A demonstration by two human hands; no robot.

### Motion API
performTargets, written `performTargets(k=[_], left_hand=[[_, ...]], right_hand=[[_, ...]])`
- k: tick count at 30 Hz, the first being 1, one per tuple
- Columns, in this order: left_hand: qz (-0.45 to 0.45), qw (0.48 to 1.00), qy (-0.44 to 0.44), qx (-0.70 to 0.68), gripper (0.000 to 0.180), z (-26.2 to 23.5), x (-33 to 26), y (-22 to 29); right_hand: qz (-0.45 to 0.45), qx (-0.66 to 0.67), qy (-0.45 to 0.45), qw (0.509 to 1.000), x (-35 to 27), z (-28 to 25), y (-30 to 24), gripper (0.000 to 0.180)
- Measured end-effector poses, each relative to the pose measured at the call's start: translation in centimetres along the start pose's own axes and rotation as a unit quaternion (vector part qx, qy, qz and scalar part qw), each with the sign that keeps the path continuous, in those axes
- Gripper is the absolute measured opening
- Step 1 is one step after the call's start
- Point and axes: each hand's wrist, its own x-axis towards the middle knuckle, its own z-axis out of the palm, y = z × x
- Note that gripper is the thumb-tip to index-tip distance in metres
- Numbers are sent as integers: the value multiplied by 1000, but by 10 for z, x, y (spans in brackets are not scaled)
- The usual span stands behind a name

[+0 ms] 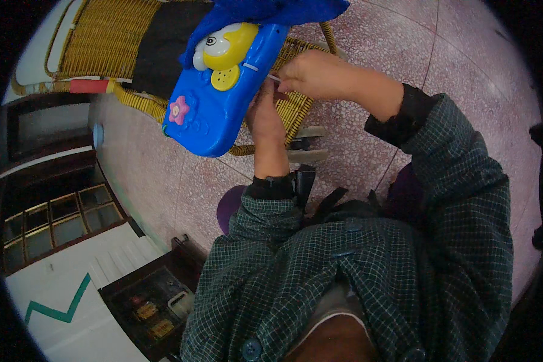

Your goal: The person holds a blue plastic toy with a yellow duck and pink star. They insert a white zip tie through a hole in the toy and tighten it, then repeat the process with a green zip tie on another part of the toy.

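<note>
A glossy blue plastic toy tray (pixel 211 130) sits slanted on a woven wicker seat frame. It carries a yellow-and-white cartoon figure (pixel 226 47), a round yellow piece with small holes (pixel 225 78) and a pink flower (pixel 178 110). My left hand (pixel 266 117) is closed against the tray's right edge; its fingers are partly hidden and what they hold cannot be made out. Across from it, my right hand (pixel 312 75) comes in from the right, its fingertips pinching a thin pale strip (pixel 274 77) beside that edge.
Blue cloth (pixel 265 11) drapes over the tray's far end. Behind it extends a wicker backrest (pixel 105 36) with a black fabric panel (pixel 166 48). A small wheel (pixel 304 145) stands on the speckled floor (pixel 368 139). Dark furniture (pixel 60 223) lines the left side.
</note>
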Motion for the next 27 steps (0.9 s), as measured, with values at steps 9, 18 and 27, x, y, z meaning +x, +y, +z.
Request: performTargets(k=[9,18,27], left_hand=[[55,994,-59,-75,25,-1,7,-2],[54,986,-133,-88,25,-7,12,-1],[-17,989,-122,-84,21,-9,9,4]], right_hand=[[24,-103,-24,994,6,3,4,22],[16,-185,-48,981,1,15,15,15],[151,198,-66,966,-9,-10,24,22]])
